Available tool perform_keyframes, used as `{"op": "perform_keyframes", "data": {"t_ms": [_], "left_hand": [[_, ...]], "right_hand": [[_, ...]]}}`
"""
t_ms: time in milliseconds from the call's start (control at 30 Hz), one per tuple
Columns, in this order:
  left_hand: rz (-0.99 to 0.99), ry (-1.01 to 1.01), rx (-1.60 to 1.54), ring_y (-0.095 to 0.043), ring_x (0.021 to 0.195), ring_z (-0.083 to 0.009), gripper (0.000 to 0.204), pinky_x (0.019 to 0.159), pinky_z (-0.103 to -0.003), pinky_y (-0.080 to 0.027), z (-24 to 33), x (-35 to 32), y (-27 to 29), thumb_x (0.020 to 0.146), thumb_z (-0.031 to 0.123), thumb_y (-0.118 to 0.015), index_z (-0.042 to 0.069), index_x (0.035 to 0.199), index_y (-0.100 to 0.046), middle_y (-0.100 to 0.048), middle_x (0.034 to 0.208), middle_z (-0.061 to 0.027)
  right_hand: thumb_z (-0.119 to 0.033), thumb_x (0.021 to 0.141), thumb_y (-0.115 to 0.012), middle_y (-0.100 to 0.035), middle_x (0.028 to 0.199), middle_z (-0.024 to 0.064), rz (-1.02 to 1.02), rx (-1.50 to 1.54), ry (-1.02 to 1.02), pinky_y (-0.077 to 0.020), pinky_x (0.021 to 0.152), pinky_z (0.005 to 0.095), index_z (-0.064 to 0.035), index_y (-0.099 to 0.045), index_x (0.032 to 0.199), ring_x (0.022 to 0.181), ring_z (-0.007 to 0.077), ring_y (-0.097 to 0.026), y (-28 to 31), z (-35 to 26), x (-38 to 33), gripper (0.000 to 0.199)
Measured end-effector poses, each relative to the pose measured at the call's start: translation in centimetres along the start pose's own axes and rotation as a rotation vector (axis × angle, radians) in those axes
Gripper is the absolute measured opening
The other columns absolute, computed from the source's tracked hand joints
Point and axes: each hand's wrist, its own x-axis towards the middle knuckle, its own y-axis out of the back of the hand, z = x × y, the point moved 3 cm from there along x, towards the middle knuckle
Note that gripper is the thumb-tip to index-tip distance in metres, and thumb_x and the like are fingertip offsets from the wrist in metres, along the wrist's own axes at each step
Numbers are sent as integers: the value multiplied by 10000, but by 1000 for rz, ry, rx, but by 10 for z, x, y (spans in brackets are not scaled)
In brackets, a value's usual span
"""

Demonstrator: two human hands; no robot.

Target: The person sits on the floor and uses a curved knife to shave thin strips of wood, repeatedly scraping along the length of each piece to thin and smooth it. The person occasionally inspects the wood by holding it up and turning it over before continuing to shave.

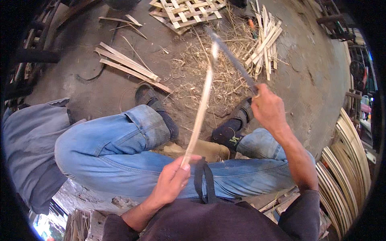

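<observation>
My left hand [171,180] is closed around the lower end of a long pale bamboo strip [202,104], which slants up and away from my lap. In my right hand [267,107] is the handle of a long knife [235,62] with a dark, narrow blade. The blade points up and to the left, its tip close to the strip's far end. Motion blurs that end, so I cannot tell whether they touch. Thin curled shavings [225,86] lie on the floor beneath both.
A woven lattice of flat strips [187,12] lies at the far side. Loose strips rest at left [128,66] and in a pile [265,44] at right. Long bent strips [341,172] stand at my right. Grey cloth [36,148] hangs at left. My sandalled feet flank the shavings.
</observation>
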Motion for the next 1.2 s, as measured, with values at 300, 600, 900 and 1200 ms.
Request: {"op": "perform_keyframes", "data": {"t_ms": [300,600,900,1200], "left_hand": [[120,125,-28,-379,597,-40,256,501,-220,-316,-13,-5,12,1021,244,-445,9,1012,-549,-429,724,41],[85,3,17,-307,547,-31,317,454,-203,-238,10,-4,5,1034,291,-457,35,1210,-519,-377,715,55],[14,89,5,-315,572,-35,370,495,-212,-276,-3,-27,0,1057,307,-380,18,1187,-570,-351,675,65],[-7,83,-17,-293,560,-31,427,489,-214,-263,-1,-28,6,1064,344,-363,-14,1162,-574,-350,675,70]], "right_hand": [[-201,686,-703,-543,702,47,-272,86,511,-495,510,358,-103,-591,914,624,215,-619,8,-97,-91,273],[-148,782,-608,-570,729,81,-266,-2,278,-517,530,420,-91,-531,861,664,267,-644,4,-79,-64,124],[-91,813,-575,-603,730,153,-190,39,70,-526,570,470,-64,-531,849,669,356,-652,13,-35,-35,63],[-96,805,-608,-640,782,212,-132,-34,-16,-523,606,497,-42,-524,926,726,407,-650,21,-1,3,157]]}}
